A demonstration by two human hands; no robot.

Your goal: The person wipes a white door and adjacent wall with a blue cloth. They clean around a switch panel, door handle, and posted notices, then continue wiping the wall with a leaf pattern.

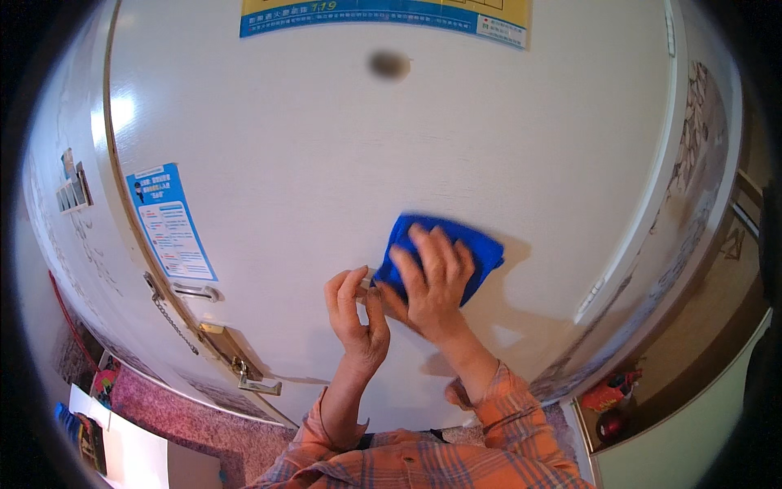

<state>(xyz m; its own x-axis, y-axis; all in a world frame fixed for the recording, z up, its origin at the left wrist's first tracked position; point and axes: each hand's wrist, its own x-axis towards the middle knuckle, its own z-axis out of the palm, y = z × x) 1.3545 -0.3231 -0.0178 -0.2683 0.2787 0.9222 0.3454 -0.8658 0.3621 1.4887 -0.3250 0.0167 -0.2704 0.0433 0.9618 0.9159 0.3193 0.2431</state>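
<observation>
A white door (275, 153) fills the middle of the view. My right hand (434, 281) presses a folded blue cloth (486, 250) against the door's surface, fingers spread over it. Just left of the cloth, my left hand (357, 312) is raised at the door with thumb and fingers curled around a small pale piece (366, 282), mostly hidden by the fingers. What that piece is, I cannot tell. The two hands are close together, and the right one is slightly blurred.
A yellow and blue poster (385, 24) is at the top, a blue and white notice (171, 223) at the left. Below the notice are a pull handle (195, 291), a door chain (174, 321) and a lever handle (259, 386). A hinge (591, 296) is at the right; shelving (684, 397) stands beyond.
</observation>
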